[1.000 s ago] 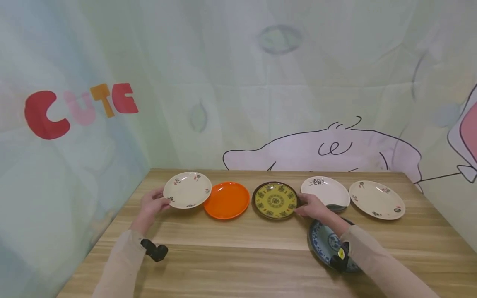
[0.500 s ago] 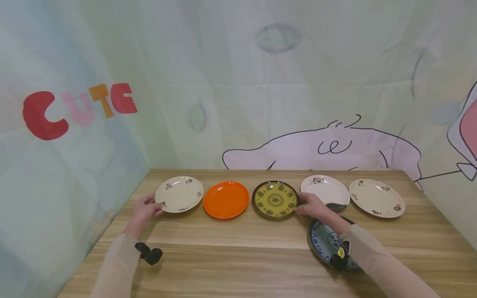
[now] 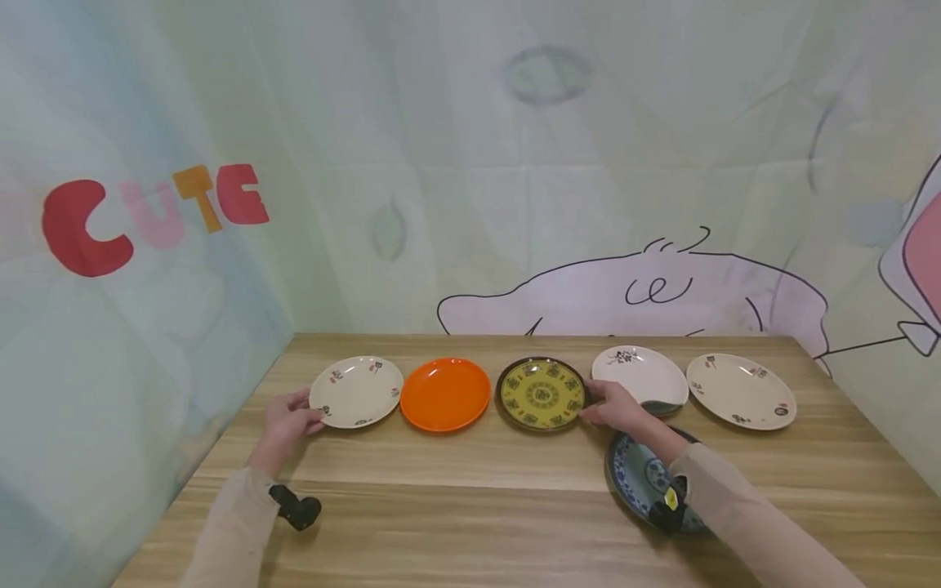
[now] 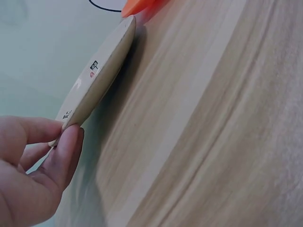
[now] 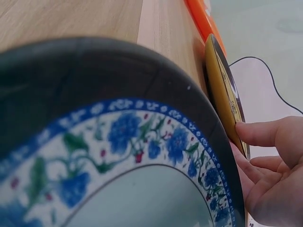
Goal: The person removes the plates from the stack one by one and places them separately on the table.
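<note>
My left hand (image 3: 285, 420) pinches the left rim of a round cream plate (image 3: 356, 392) with small dark and red motifs. In the left wrist view, the thumb and fingers meet at the rim of this plate (image 4: 97, 75), and a shadow runs beneath it. Just right of it lies an orange plate (image 3: 445, 395), their rims close together. At the middle of the row, my right hand (image 3: 616, 406) holds the right rim of a yellow-green patterned plate (image 3: 542, 394) with a dark edge. The right wrist view has that hand (image 5: 277, 165) pinching the rim between thumb and fingers.
A white plate (image 3: 639, 374) with a dark floral sprig and a cream oval plate (image 3: 742, 392) stand at the right of the row. Below my right forearm lies a blue floral plate (image 3: 638, 478), partly hidden by the sleeve. Wooden tabletop (image 3: 456, 523) extends in front.
My left hand has carried the cream plate leftward, off its overlap with the orange plate, and lowered it into line with the row. My right hand and its plate stay put.
</note>
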A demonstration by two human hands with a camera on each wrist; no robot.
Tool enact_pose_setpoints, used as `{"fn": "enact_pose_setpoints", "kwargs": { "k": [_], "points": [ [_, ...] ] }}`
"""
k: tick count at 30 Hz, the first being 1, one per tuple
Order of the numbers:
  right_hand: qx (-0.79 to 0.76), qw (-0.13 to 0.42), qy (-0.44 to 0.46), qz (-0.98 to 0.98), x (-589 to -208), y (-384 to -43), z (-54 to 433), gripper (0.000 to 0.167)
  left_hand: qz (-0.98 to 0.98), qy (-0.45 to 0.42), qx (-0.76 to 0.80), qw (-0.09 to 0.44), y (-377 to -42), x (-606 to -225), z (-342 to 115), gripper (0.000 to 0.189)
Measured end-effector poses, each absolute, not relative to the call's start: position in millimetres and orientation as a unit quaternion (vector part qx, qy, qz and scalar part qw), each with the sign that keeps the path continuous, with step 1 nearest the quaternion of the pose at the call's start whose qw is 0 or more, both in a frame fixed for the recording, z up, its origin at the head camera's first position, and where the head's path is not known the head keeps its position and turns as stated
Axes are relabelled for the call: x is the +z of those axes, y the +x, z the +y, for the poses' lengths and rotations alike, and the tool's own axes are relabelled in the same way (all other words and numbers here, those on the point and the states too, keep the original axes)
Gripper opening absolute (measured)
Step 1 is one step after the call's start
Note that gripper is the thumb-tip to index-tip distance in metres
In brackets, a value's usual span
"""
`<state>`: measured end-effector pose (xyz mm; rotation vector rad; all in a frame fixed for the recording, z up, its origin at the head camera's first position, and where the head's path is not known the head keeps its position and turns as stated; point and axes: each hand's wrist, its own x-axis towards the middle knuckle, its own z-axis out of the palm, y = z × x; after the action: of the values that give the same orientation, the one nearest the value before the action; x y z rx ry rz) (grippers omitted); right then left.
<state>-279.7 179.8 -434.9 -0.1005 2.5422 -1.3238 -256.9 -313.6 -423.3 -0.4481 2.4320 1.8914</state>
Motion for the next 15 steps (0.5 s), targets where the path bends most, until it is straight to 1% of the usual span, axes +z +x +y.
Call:
{"fn": "enact_pose_setpoints", "kwargs": {
  "k": [15],
  "points": [
    [-0.464, 0.131, -0.033, 0.875, -435.7, -278.9, 179.8, 0.068, 0.783, -0.16, 0.601, 0.013, -254.3, -426.4, -310.7, 0.059]
  ]
}}
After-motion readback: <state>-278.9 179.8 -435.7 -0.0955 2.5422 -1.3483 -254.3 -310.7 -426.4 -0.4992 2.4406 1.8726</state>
